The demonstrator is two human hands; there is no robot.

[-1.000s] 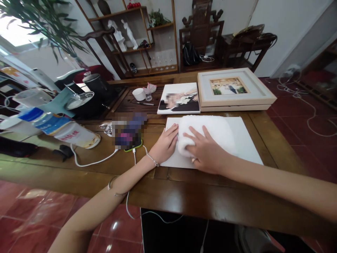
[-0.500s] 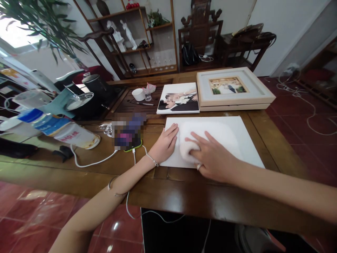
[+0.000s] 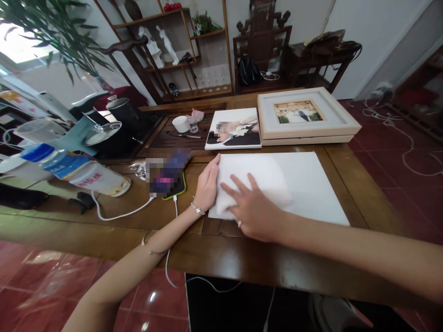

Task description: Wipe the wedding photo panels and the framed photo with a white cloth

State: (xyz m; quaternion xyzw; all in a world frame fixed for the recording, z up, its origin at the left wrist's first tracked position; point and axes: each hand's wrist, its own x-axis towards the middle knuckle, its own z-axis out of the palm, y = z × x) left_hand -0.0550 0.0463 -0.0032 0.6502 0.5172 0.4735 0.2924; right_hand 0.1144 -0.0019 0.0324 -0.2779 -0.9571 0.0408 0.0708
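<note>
A white board or canvas panel lies flat on the wooden table. On its left half is a soft white cloth, slightly blurred. My right hand, with a ring, presses on this cloth, fingers spread over it and its lower fold caught under the hand. My left hand stands at the panel's left edge, fingers straight and together, holding nothing I can see and steadying against the side. The palm side of both hands is hidden.
Behind the panel lie a photo print and a pale picture frame. Left are a phone with a white cable, a blue-capped bottle, a kettle and a white cup. The table's front edge is near me.
My right hand and the white cloth have slid left across the panel. My left hand has shifted from lying on the panel's left part to its left edge.
</note>
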